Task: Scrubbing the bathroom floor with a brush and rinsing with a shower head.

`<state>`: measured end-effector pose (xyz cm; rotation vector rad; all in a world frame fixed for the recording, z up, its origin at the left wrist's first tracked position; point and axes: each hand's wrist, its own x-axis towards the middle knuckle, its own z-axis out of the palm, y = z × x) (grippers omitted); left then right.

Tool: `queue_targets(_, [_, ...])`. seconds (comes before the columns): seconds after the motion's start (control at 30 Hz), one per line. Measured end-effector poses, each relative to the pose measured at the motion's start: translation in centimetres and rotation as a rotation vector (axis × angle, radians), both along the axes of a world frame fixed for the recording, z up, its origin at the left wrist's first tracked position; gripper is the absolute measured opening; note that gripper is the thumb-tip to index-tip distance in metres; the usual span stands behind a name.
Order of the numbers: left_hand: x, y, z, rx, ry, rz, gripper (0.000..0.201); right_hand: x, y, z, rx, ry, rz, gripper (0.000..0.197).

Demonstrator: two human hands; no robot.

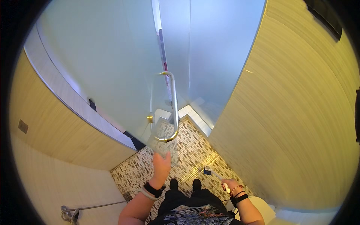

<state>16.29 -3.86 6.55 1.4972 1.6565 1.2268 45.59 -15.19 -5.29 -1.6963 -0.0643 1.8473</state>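
My left hand (162, 165) reaches forward, thumb and fingers apart, near the lower edge of a frosted glass door (108, 63). Its fingertips look faded against the glass, and I cannot tell whether they touch it. Just beyond them is the door's D-shaped metal handle (174, 105). On the right, my right hand (230, 184) is closed round the white handle of a brush (216, 175). The brush's dark blue head points forward and left, above the tiled floor.
Small brown and cream tiles (187, 150) cover the floor, with a pale raised sill (197, 118) ahead. A wood-patterned wall (285, 97) curves along the right. Behind my right arm is a pale toilet lid (262, 210). A metal hose fitting (71, 213) sits at lower left.
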Motion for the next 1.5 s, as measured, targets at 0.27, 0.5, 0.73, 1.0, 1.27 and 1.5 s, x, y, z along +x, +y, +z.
queue_targets(0.27, [7.4,1.0,0.4,0.142,0.436,-0.131,0.062,0.8,0.5,-1.4,0.052,0.065,0.084,0.015])
queue_targets(0.5, [6.3,1.6,3.6,0.071,0.316,-0.389,0.052,1.3,0.9,-0.7,0.071,-0.005,0.111,0.018])
queue_targets(0.73, [1.4,9.2,2.7,0.131,0.014,-0.289,0.042,1.5,0.2,-1.0,0.023,0.02,0.066,0.018])
queue_targets(1.0, [3.7,10.4,3.0,-0.186,-0.412,-0.536,0.037,2.7,0.1,-2.7,-0.123,-0.008,0.045,0.016])
queue_targets(1.27, [11.6,12.4,2.5,-0.196,-0.378,-0.576,0.021,3.2,0.1,-2.0,-0.047,0.06,0.123,0.016])
queue_targets(1.5, [17.0,15.7,2.6,-0.263,-0.324,-0.632,0.015,3.4,-0.9,0.0,0.019,-0.004,0.148,0.019])
